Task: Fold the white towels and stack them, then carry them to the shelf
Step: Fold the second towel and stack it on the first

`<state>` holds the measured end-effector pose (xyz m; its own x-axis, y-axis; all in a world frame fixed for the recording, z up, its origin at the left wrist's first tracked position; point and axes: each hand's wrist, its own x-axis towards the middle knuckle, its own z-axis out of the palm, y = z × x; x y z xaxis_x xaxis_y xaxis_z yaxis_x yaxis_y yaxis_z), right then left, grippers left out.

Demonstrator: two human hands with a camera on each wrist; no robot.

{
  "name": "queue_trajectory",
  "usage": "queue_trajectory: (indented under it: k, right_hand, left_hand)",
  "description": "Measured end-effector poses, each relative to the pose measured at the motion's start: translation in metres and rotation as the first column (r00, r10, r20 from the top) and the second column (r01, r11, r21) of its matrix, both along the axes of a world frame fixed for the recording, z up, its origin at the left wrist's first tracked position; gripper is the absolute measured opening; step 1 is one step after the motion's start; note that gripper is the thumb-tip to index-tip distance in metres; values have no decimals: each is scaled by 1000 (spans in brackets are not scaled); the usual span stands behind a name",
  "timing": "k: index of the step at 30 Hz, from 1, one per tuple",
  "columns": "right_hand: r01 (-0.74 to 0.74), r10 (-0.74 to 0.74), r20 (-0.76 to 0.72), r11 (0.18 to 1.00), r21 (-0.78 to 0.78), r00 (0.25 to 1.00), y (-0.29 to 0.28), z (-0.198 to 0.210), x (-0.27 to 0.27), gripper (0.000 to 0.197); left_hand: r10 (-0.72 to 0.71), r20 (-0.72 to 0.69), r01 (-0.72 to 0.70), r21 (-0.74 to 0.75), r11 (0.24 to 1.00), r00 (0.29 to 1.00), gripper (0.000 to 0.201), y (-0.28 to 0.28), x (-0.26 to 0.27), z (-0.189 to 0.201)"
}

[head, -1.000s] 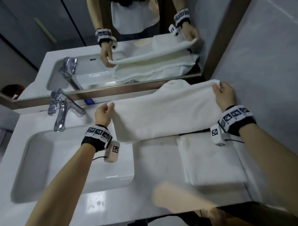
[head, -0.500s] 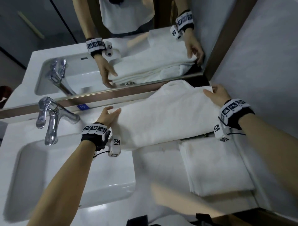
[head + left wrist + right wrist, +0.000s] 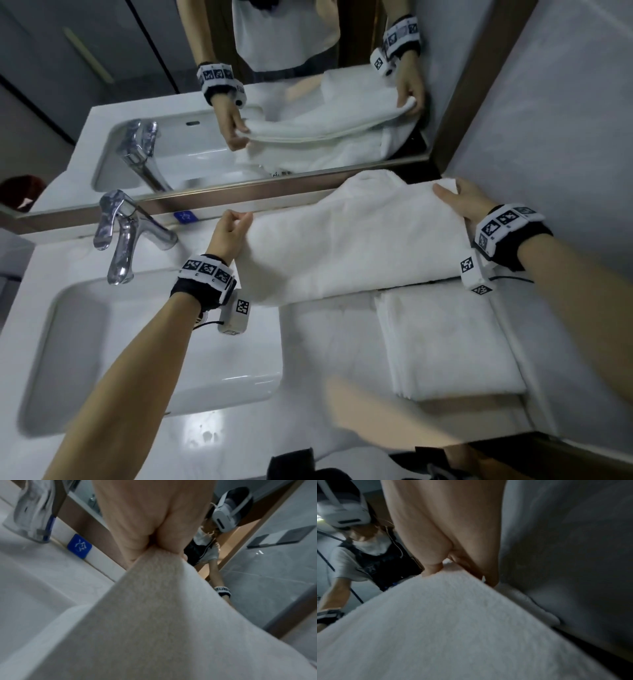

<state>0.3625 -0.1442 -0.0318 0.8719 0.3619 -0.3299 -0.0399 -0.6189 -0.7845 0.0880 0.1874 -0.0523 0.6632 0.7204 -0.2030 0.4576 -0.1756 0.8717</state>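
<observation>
White towel (image 3: 349,246), long axis running left to right along the mirror edge of the counter (image 3: 325,342): left hand (image 3: 229,233) pinching its left end, right hand (image 3: 469,202) gripping its right end, folded towel (image 3: 445,342) lying nearer the right hand.

Towel (image 3: 356,246) held at both ends: white terry cloth, nubby matt pile, soft. Folded towel (image 3: 445,346) at near right: same matt cloth, flatter nap. Tabletop (image 3: 212,442): white, smooth, glossy, showing highlights. Sink basin (image 3: 226,383): glazed white, shiny. Faucet (image 3: 120,236) at far left: polished chrome metal, mirror-bright. Mirror frame (image 3: 239,197): brushed brown metal look. Right wall (image 3: 565,120): grey stone-look tile, smooth, dull sheen.
</observation>
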Motion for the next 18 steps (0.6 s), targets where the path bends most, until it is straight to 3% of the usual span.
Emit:
queue_trajectory:
  k: [5,9,12,15,18]
  right_hand:
    - [14,-27,117,993,119,993,-19,19,-19,42]
    - [8,-48,188,978,208,981,-39,36,-38,36]
    - [29,-78,189,967,252,979,-56,46,-51,26]
    - [45,-99,176,957,287,979,-70,50,-63,29]
    - [38,-88,153,953,300,984,-81,50,-74,30]
  left_hand:
    - [72,-3,-70,150,986,997,37,-14,-18,21]
    - [18,95,-36,193,981,995,38,-30,-36,45]
    - [-79,129,54,187,981,989,31,-45,-57,62]
    - [-192,104,172,177,969,976,22,-62,-81,69]
    - [-260,18,259,8,966,966,18,-79,-115,72]
